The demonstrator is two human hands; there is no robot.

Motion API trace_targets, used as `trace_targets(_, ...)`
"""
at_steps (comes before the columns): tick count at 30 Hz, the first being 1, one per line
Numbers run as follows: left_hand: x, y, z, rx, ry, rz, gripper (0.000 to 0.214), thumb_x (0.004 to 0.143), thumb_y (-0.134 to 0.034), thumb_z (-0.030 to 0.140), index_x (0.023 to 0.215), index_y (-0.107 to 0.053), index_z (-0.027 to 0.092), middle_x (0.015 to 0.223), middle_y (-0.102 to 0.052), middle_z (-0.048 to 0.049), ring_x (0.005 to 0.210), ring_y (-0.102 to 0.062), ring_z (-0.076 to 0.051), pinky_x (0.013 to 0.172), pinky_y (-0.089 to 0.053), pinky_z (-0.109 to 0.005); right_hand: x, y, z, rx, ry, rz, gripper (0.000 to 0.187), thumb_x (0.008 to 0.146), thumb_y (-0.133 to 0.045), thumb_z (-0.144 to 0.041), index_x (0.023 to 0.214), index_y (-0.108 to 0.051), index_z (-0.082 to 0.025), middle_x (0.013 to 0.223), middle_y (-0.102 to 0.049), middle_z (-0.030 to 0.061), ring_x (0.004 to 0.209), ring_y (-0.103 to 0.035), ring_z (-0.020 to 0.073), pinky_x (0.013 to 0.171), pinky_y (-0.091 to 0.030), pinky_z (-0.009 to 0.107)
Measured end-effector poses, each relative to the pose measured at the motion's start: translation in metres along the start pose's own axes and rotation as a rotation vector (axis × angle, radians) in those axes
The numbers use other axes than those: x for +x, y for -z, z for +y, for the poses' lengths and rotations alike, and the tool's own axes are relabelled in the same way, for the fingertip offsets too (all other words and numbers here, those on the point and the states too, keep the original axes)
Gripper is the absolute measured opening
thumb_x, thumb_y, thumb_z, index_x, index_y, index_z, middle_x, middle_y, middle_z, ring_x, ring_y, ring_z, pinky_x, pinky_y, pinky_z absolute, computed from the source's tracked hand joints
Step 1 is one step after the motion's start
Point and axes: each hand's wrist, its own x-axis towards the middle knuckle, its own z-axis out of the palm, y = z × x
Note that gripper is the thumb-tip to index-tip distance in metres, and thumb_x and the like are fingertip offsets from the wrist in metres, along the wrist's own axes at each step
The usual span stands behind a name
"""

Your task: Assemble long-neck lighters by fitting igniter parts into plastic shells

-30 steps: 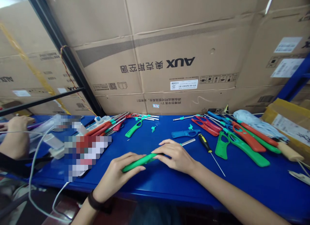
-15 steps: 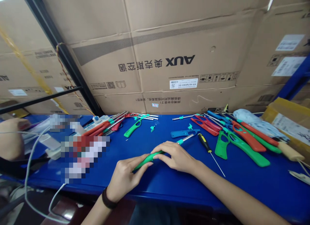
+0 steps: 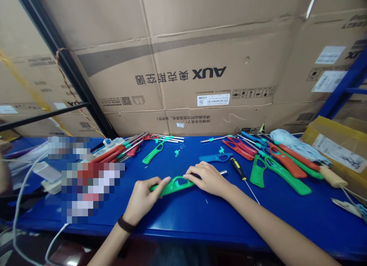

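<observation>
Grip: left hand, right hand holding green lighter body | beside: yellow-handled screwdriver | blue lighter shell

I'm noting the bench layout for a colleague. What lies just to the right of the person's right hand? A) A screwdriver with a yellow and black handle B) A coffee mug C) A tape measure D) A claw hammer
A. The yellow and black handled screwdriver lies on the blue table just beyond the right hand, which is on the green plastic lighter body with the left hand.
</observation>
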Motion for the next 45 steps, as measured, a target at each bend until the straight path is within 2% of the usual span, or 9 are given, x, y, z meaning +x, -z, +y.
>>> trace_targets(7,0.011,0.006,-0.006,-0.095,0.083,0.068,0.054,0.086,-0.045,0.052,0.054,-0.064,0.014,0.041,-0.056,0.001,0.038,-0.042,-0.009,0.041,-0.029,-0.019,0.001,0.005,0.004,-0.027,0.048,-0.057,0.025,0.097,-0.041,-0.032,0.091,-0.063,-0.02,0.074,-0.068,-0.001,0.069,-0.057,0.0134,0.074,-0.036,0.028)
trace_targets(13,0.017,0.006,0.003,-0.105,0.1,0.114,0.053,0.087,-0.042,0.049,0.056,-0.067,0.013,0.04,-0.058,0.0002,0.037,-0.045,-0.011,0.04,-0.03,-0.02,0.002,0.008,0.007,-0.231,0.043,-0.022,0.04,0.1,-0.028,-0.029,0.089,-0.065,-0.019,0.077,-0.068,0.0033,0.073,-0.059,0.0167,0.072,-0.035,0.03)
trace_targets(16,0.02,0.01,0.001,-0.105,0.142,0.132,0.054,0.086,-0.041,0.05,0.056,-0.067,0.013,0.039,-0.059,-0.0008,0.037,-0.046,-0.012,0.038,-0.029,-0.02,0.003,0.019,0.013,-0.267,-0.054,0.116,0.047,0.101,-0.024,-0.032,0.08,-0.065,-0.019,0.076,-0.069,0.0044,0.075,-0.06,0.0182,0.077,-0.034,0.033)
trace_targets(20,0.018,0.023,-0.014,-0.086,0.204,0.149,0.054,0.083,-0.043,0.054,0.054,-0.066,0.014,0.038,-0.06,-0.0022,0.035,-0.045,-0.012,0.038,-0.032,-0.021,0.004,0.034,0.024,-0.202,-0.145,0.373,0.039,0.1,-0.028,-0.032,0.093,-0.064,-0.02,0.092,-0.071,0.0045,0.089,-0.06,0.0193,0.087,-0.033,0.036)
trace_targets(22,0.016,0.032,-0.023,-0.082,0.242,0.141,0.054,0.081,-0.044,0.055,0.052,-0.065,0.014,0.037,-0.059,-0.002,0.034,-0.043,-0.012,0.038,-0.032,-0.021,0.003,0.034,0.027,-0.135,-0.1,0.337,0.029,0.097,-0.038,-0.036,0.097,-0.063,-0.022,0.098,-0.07,0.0032,0.095,-0.059,0.0191,0.094,-0.031,0.038)
trace_targets(26,0.01,0.044,-0.038,-0.069,0.273,0.116,0.055,0.079,-0.045,0.054,0.042,-0.06,0.016,0.034,-0.055,-0.0012,0.033,-0.041,-0.011,0.039,-0.033,-0.022,0.001,0.024,0.022,0.014,0.057,0.106,0.02,0.09,-0.054,-0.04,0.1,-0.062,-0.025,0.1,-0.07,-0.001,0.095,-0.06,0.0164,0.105,-0.023,0.04)
trace_targets(34,0.002,0.045,-0.033,-0.084,0.25,0.06,0.051,0.08,-0.046,0.053,0.049,-0.063,0.016,0.037,-0.059,-0.001,0.038,-0.047,-0.013,0.045,-0.037,-0.022,-0.003,0.018,0.004,0.069,0.084,-0.074,0.019,0.094,-0.049,-0.035,0.096,-0.062,-0.022,0.094,-0.069,0.0011,0.084,-0.062,0.016,0.081,-0.04,0.03)
trace_targets(41,0.007,0.044,-0.025,-0.079,0.2,0.047,0.053,0.082,-0.045,0.052,0.048,-0.063,0.016,0.035,-0.057,0.0001,0.036,-0.047,-0.012,0.044,-0.037,-0.021,-0.004,0.013,-0.001,0.042,0.106,-0.034,0.027,0.084,-0.062,-0.04,0.105,-0.059,-0.023,0.09,-0.07,0.0002,0.079,-0.062,0.0158,0.074,-0.041,0.027)
trace_targets(45,0.006,0.042,-0.025,-0.065,0.161,0.08,0.052,0.084,-0.045,0.048,0.047,-0.063,0.016,0.035,-0.056,0.001,0.036,-0.046,-0.011,0.042,-0.036,-0.02,-0.002,0.011,0.0,-0.048,0.172,0.021,0.018,0.089,-0.057,-0.034,0.098,-0.062,-0.02,0.084,-0.07,0.0016,0.073,-0.062,0.0151,0.073,-0.04,0.027)
